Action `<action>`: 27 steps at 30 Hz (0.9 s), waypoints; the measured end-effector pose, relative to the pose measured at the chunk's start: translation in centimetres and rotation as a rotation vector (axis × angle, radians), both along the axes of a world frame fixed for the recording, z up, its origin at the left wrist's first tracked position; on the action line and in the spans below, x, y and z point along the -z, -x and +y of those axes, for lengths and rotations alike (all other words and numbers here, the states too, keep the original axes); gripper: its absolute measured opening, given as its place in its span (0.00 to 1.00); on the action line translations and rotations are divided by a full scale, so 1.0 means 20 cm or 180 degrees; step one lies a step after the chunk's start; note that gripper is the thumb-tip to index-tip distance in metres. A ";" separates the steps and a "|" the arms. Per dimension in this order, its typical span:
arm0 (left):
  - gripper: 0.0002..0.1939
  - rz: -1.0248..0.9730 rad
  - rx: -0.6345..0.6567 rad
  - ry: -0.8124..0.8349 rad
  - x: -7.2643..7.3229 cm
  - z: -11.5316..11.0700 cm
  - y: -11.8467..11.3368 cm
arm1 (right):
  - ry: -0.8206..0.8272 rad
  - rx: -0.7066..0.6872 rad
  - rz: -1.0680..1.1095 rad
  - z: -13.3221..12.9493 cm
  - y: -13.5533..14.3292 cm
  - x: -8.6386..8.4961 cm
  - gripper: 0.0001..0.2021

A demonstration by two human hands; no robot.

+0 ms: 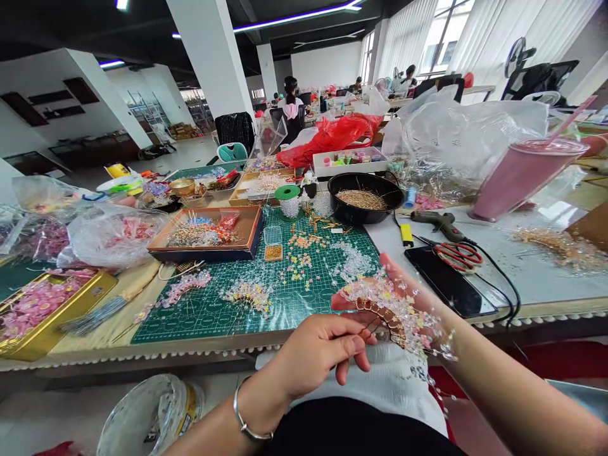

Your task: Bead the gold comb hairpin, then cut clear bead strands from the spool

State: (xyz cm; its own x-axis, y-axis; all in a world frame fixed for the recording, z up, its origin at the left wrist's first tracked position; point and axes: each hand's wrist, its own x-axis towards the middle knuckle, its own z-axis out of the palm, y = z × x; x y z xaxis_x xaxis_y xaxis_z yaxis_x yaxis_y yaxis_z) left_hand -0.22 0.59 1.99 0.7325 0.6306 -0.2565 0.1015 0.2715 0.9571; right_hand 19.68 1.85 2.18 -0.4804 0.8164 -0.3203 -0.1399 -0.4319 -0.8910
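Daylight entered through windows (439,41) far beyond the left hand (323,354), beaded piece (396,297) in its pinch glinted, edges stretched.

Beaded piece (403,310) clear, pink, yellow; cutting mat (190,316) green, white grid; bowl (363,216) black

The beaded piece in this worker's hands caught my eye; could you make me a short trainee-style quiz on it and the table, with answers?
1. Which hand pinches the wire of the beaded piece between thumb and fingers?
2. True or false: the black phone lies on the green mat.
3. The gold tin holds: A) scissors; B) pink flowers; C) a cup.

Key: 1. The left hand. 2. False; it lies to the right of the mat. 3. B.
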 end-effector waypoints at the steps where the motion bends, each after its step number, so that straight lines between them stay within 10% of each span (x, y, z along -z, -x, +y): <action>1: 0.11 0.0064 0.0005 -0.0010 0.01 0.01 0.01 | 0.0132 0.0027 0.0289 0.00 0.00 -0.01 0.39; 9: 0.12 0.0068 0.0043 0.0141 0.11 0.09 0.03 | 0.0437 0.0080 0.1264 0.02 0.00 -0.04 0.41; 17: 0.10 -0.0434 -0.0902 0.0341 0.06 0.24 0.07 | 0.0324 0.1054 0.1180 0.12 -0.03 0.09 0.27; 27: 0.12 -0.0827 -0.2017 -0.0087 0.02 0.50 0.19 | -0.1075 0.1161 -0.1777 0.02 -0.01 0.47 0.17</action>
State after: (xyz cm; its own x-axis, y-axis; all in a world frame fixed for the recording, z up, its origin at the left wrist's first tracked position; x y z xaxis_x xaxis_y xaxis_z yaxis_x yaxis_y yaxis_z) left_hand -4.04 10.58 1.50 0.2555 0.9616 -0.1002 -0.3027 0.1780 0.9363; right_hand 19.89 2.18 -7.16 0.0005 0.9900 -0.1408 0.2902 -0.1349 -0.9474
